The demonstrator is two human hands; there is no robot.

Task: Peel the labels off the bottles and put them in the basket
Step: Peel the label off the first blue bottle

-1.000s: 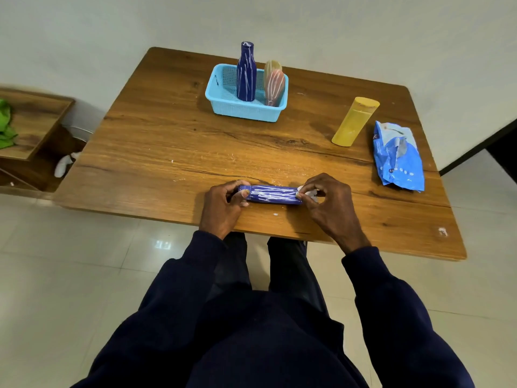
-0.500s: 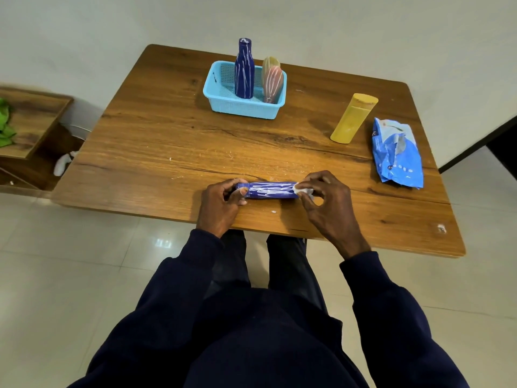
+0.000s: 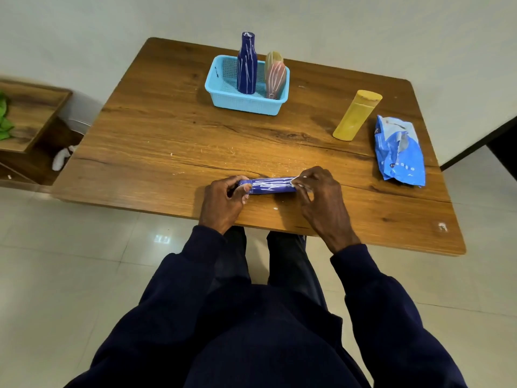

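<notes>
Two bottles [image 3: 247,65] stood peeled in the basket [image 3: 223,99]. A third, blue bottle [image 3: 272,186] lay near the table [image 3: 167,135] edge, left hand [image 3: 223,200] gripping one end, right hand [image 3: 321,197] pinching label scrap. Yellow bottle [image 3: 356,116] apparently untouched; roughly half done.

A brown wood-grain table [image 3: 173,130] with rounded corners carries everything here. Far from its near edge sits a light blue perforated plastic basket [image 3: 246,103]. Off to the right of the basket stands a yellow plastic bottle [image 3: 356,116], upside down on its cap, and just right of that bottle lies a crumpled blue plastic pouch [image 3: 400,152]. Well in front of the basket, close to the near edge, a dark blue bottle streaked with white [image 3: 272,186] lies on its side on the wood. White flecks dot the wood between it and the basket.
</notes>
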